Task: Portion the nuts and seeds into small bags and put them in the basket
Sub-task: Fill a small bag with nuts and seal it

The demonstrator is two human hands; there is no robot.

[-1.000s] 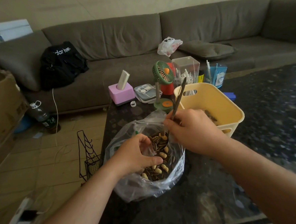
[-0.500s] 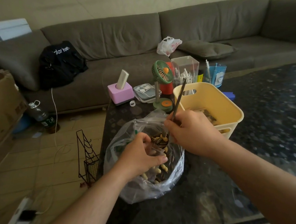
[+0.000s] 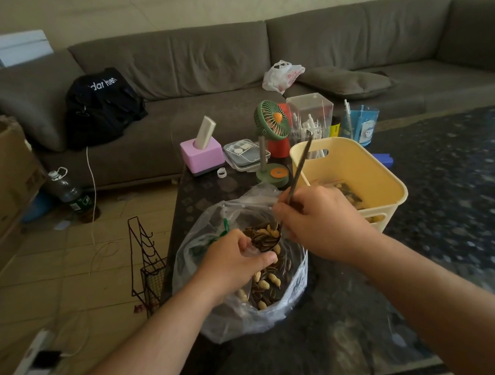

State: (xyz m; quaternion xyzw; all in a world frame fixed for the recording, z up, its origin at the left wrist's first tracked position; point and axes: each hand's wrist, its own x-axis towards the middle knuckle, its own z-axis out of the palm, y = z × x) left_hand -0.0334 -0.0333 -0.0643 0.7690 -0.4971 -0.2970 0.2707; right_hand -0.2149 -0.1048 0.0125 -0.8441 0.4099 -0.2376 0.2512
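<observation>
head view: my right hand (image 3: 319, 226) grips the spoon (image 3: 295, 181), loaded with nuts and seeds (image 3: 263, 237), above the big plastic bag (image 3: 249, 313) on the table (image 3: 352, 326). my left hand (image 3: 235, 260) pinches a small bag (image 3: 250, 250). basket (image 3: 386, 177) just right.

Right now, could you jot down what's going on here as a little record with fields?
Setting: dark table before a grey sofa
Right hand: grips a spoon loaded with nuts and seeds
Left hand: pinches a small clear bag under the spoon
Supply: big plastic bag of peanuts and seeds
Basket: yellow, some filled bags inside
</observation>
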